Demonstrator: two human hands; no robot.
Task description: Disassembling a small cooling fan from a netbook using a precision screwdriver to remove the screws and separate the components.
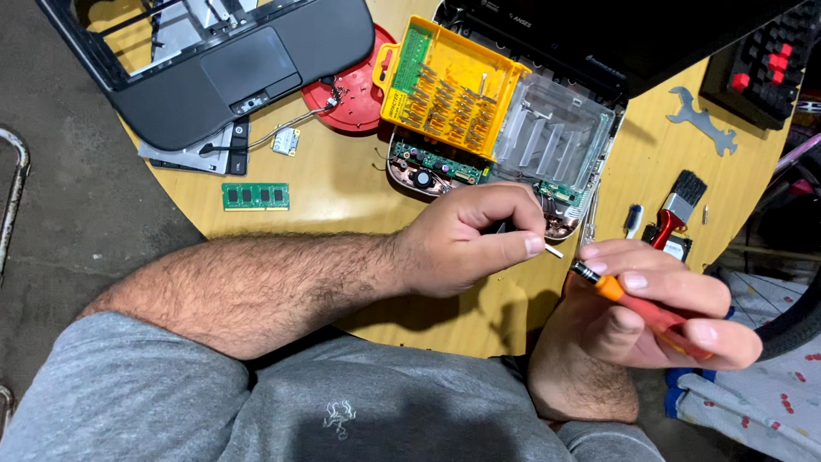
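At the far left of the round wooden table [342, 184] lies a dark laptop palm-rest shell [214, 73] with its touchpad, and just near of it a green memory module [256, 196]. Right of these sit a red round disc [359, 90] and a yellow bit case [449, 85] with its clear lid open, resting over an exposed circuit board [432, 164]. The left hand [466, 244] has its fingers closed, pinching a small metal bit [554, 251] at the near table edge. Just right, the right hand [650, 312] grips an orange-handled screwdriver [637, 305], tip toward the bit. Farther right lie a brush [680, 205] and a flat wrench [703, 120].
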